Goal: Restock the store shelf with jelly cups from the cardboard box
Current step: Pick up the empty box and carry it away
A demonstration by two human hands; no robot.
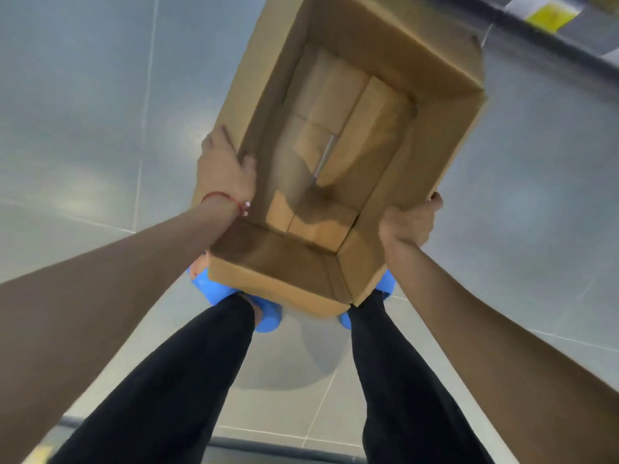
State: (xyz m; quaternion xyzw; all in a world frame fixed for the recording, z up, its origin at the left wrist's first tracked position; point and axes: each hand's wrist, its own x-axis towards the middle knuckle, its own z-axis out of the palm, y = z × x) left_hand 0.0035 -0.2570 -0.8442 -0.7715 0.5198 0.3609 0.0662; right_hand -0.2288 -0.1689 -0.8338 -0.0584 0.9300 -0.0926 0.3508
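From the head camera I look straight down and see my two bare arms holding the cardboard box (351,155) between them, above my legs. My left hand (224,172) is clamped on the box's left wall, palm against the outside and thumb hooked over the rim to the inside; a red thread bracelet (222,199) sits on that wrist. My right hand (408,222) is closed around the right wall near its nearer end, fingers curled over the edge. The box is open at the top and tilted, its far end reaching away from my hands toward the upper right. Between my hands I see only its bare brown bottom flaps; I can make out no jelly cups inside. Below my hands, black trousers (398,380) run down to blue shoes (268,316), which the near end of the box partly hides. The grey tiled floor (83,95) spreads on both sides of my arms. Far beyond my right hand, at the top corner, a dark strip carries a yellow label (551,10), too blurred to read.
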